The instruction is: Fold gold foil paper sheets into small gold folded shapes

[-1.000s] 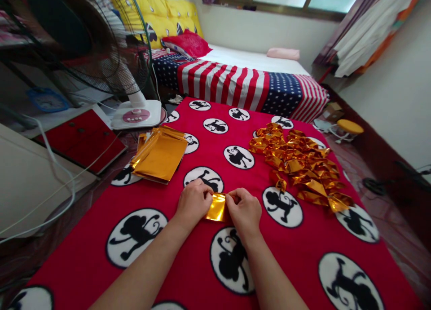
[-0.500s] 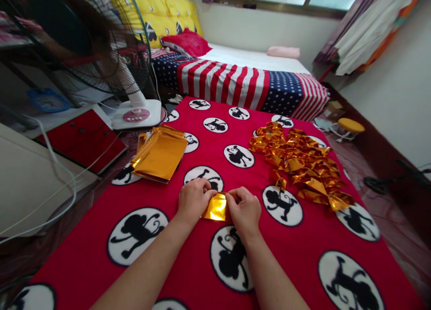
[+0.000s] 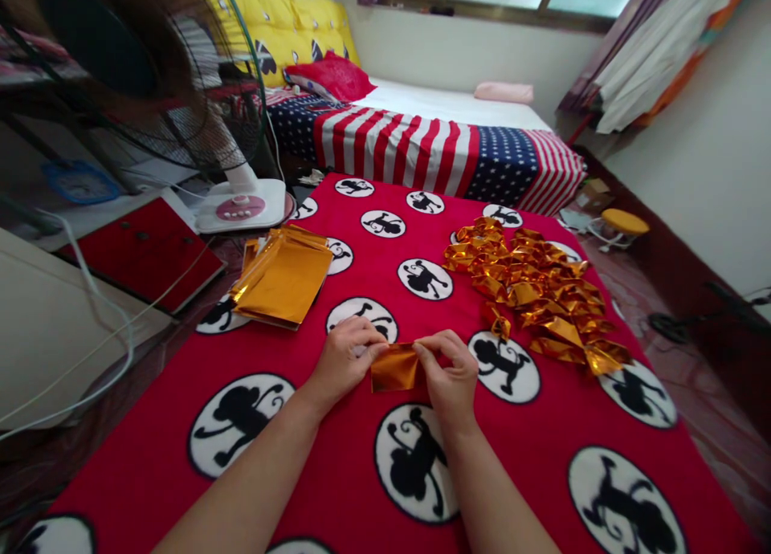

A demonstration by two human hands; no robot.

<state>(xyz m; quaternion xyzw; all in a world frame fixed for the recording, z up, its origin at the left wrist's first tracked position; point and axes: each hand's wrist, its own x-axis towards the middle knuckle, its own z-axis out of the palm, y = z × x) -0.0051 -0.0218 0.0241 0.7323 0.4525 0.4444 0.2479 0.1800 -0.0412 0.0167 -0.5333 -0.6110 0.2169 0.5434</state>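
Observation:
Both hands pinch a small folded piece of gold foil paper [image 3: 394, 369] just above a red blanket with monkey circles [image 3: 337, 458]. My left hand [image 3: 346, 357] grips its left top corner with thumb and fingers. My right hand [image 3: 449, 373] pinches its right top edge. A stack of flat gold foil sheets [image 3: 283, 277] lies to the left on the blanket. A heap of folded gold foil pieces [image 3: 536, 293] lies to the right, beyond my right hand.
A standing fan [image 3: 238, 205] with a white base is at the far left, with white cables [image 3: 90, 297] trailing on the floor. A bed with a flag-pattern cover [image 3: 434, 148] lies behind. A small yellow stool [image 3: 623, 225] stands at the right.
The foil piece has been lifted slightly and turned, so it shows a duller, flatter face. Both hands have shifted a little to the right, still pinching it.

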